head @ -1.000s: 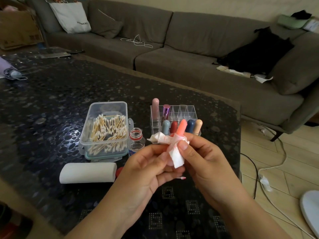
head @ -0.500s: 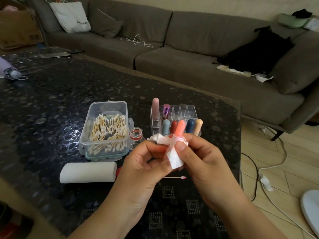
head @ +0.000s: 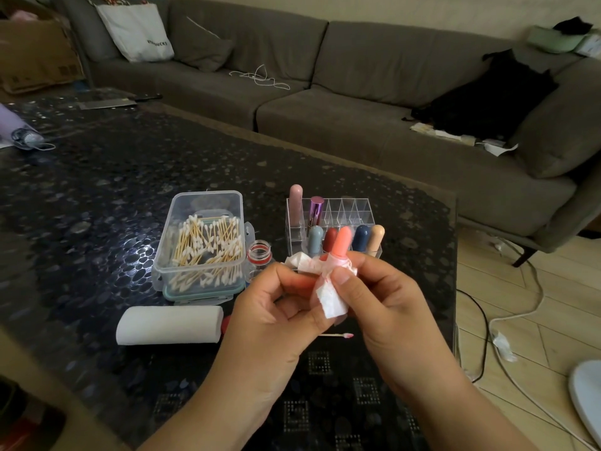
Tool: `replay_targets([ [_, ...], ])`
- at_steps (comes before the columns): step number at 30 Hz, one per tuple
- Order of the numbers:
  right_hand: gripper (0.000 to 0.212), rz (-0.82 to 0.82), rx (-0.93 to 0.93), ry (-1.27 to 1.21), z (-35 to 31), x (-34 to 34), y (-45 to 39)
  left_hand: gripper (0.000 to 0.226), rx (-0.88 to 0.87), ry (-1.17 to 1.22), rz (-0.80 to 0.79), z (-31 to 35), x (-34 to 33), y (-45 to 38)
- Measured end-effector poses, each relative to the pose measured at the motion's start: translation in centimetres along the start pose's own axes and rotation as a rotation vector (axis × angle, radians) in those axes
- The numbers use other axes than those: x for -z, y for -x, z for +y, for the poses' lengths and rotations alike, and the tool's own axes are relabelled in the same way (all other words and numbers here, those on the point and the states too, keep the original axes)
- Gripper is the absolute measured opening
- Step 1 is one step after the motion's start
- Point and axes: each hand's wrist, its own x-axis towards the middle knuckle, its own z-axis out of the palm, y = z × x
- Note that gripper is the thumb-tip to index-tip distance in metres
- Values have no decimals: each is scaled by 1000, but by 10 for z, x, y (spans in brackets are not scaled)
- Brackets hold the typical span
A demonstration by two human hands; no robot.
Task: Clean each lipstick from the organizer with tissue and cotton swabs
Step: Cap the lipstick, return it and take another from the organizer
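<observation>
Holding a coral lipstick point(head: 342, 241) upright above the dark table point(head: 97, 190), I have both hands curled around it at the middle of my view. My left hand point(head: 276, 307) grips its lower body, which is hidden inside my fingers. My right hand point(head: 383, 301) pinches a white tissue point(head: 328, 291), stained pink, around the stick just below its rounded tip. The lipstick's long axis points toward 12 o'clock, away from me, so any wipe would run along that line; the right hand is nearer the tip. Just behind the tip, at 12 o'clock, stands the clear organizer point(head: 361, 206) with more lipsticks. A box of cotton swabs point(head: 205, 245) lies at 10 o'clock, a tissue roll point(head: 169, 325) at 9 o'clock. One used swab point(head: 336, 335) rests on the table under my hands. I cannot tell whether the lipstick is capped, or how much residue remains.
</observation>
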Motion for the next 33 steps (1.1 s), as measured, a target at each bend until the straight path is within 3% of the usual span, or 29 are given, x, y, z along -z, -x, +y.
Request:
replay_targets([
  [3, 22, 9, -13, -32, -1, 2, 0, 12, 99, 49, -76, -3, 3, 0],
  [7, 21, 31, -17, -9, -3, 5, 1, 19, 222, 148, -93, -5, 5, -1],
  [16, 22, 36, -23, -25, -3, 3, 1, 5, 172, 172, -44, -3, 2, 1],
  [22, 22, 18, -1, -16, -5, -1, 3, 20, 53, 30, 33, -5, 6, 0],
  [26, 21, 15, 9, 8, -8, -3, 3, 12, 119, 82, -34, -4, 5, 3],
  [30, 20, 32, -17, 10, -7, 0, 3, 35, 206, 115, -81, -2, 8, 1],
  [33, 21, 30, -21, 2, -5, -1, 4, 33, 216, 80, -123, -3, 7, 2],
])
